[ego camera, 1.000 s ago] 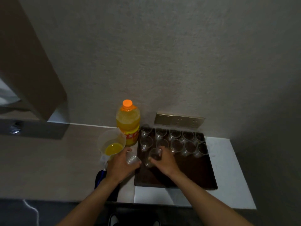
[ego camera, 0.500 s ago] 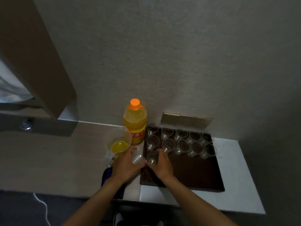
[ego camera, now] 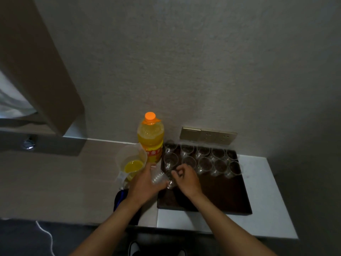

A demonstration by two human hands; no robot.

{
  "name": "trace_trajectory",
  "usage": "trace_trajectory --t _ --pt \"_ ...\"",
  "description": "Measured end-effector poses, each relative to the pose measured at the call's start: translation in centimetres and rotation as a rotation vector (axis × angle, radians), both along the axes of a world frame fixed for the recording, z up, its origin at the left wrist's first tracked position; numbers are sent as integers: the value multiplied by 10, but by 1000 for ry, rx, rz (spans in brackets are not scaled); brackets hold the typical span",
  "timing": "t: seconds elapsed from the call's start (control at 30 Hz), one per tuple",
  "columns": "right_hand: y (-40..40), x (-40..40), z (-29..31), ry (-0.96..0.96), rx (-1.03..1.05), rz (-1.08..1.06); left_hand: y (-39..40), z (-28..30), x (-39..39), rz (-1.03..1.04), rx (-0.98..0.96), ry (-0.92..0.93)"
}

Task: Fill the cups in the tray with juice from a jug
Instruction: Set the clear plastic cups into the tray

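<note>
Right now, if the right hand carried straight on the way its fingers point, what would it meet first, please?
Probably the stack of cups held by the left hand. The right hand points left toward it, fingers curled, nearly touching; depth is unclear.

The dark tray (ego camera: 228,198) is bare across its near half, right of the right hand (ego camera: 187,179). Its far half is packed with clear cups (ego camera: 204,162) in two close rows, rims touching or nearly so. A socket plate (ego camera: 208,135) on the wall sits just behind them. The juice bottle (ego camera: 151,140) and the jug (ego camera: 131,160) stand close together against the tray's left far corner. The left hand (ego camera: 144,183), holding stacked cups (ego camera: 158,178), blocks the tray's left edge. White counter (ego camera: 258,182) lies free to the right.
</note>
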State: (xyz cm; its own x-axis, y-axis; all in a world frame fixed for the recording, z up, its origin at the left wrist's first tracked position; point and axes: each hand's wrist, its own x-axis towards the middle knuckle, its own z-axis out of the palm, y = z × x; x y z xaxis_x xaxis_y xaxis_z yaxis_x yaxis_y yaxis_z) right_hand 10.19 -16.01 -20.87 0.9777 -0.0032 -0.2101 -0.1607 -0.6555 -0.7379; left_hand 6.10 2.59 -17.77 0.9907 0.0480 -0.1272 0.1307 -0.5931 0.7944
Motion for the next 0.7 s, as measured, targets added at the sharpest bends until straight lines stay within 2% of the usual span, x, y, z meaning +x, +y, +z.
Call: trace_trajectory --t 0.1,0.23,0.37,0.7 --pt "-1 2 30 157 267 79 -4 8 3 -49 3 -16" --pt "-6 -7 61 343 339 221 -13 16 3 -120 35 -80" --pt "-13 -13 69 330 407 177 -16 19 2 -155 63 -119" --pt "-32 -19 68 282 393 196 -28 31 -3 -274 124 -167"
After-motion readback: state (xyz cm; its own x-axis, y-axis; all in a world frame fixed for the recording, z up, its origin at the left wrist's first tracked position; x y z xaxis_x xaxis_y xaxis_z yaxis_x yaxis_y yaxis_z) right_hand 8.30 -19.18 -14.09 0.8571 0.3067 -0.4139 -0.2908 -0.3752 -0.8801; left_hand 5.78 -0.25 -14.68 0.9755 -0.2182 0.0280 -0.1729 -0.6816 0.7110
